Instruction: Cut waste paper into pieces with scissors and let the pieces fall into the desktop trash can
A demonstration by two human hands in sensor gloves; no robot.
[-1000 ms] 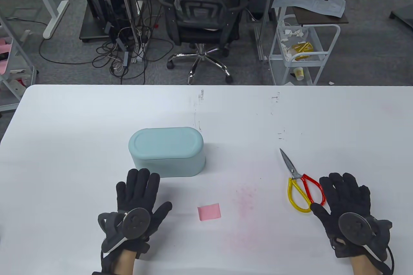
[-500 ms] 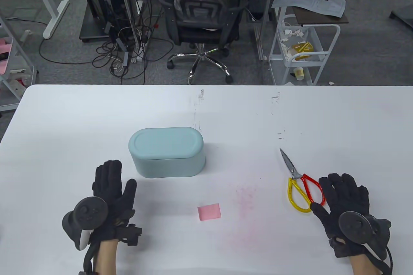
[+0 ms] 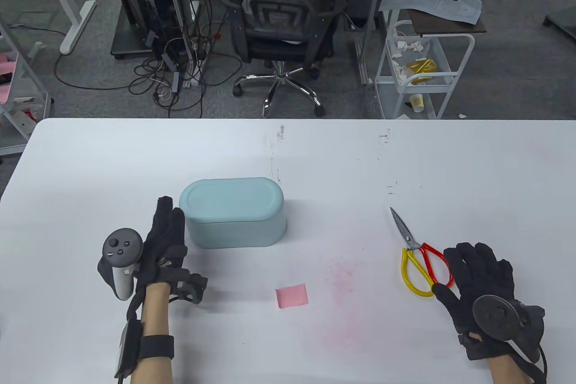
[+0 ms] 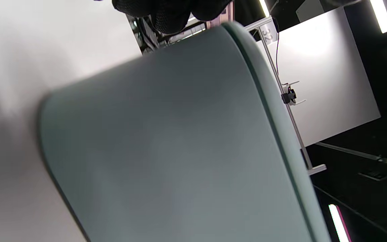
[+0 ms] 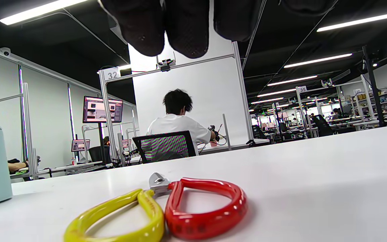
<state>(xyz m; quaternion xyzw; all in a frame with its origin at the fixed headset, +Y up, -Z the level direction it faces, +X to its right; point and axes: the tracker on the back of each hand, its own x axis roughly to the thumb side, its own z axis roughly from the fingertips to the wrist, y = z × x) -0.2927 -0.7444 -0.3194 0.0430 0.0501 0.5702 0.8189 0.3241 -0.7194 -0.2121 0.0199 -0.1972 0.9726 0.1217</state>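
Progress looks close to 0: nothing is cut, as far as the pictures show. Pink waste paper [image 3: 292, 296] lies whole and flat on the bench [image 3: 360, 163], near its 6 o'clock edge, touched by neither hand. The scissors [image 3: 416, 255] lie closed at about 4 o'clock, blades pointing toward 11 o'clock, red and yellow loops nearest the person. The desktop trash can [image 3: 234, 213] sits left of centre with its lid on, so it appears that opening comes first.

The left hand [image 3: 164, 240] stands on edge at the can's 9 o'clock end, fingers [image 3: 168, 215] straight and pressed together, right beside or touching the wall; contact cannot be told. The right hand [image 3: 479, 276] rests palm down, fingers relaxed and slightly spread, just beside the red loop, holding nothing. All cutting and dropping remains.
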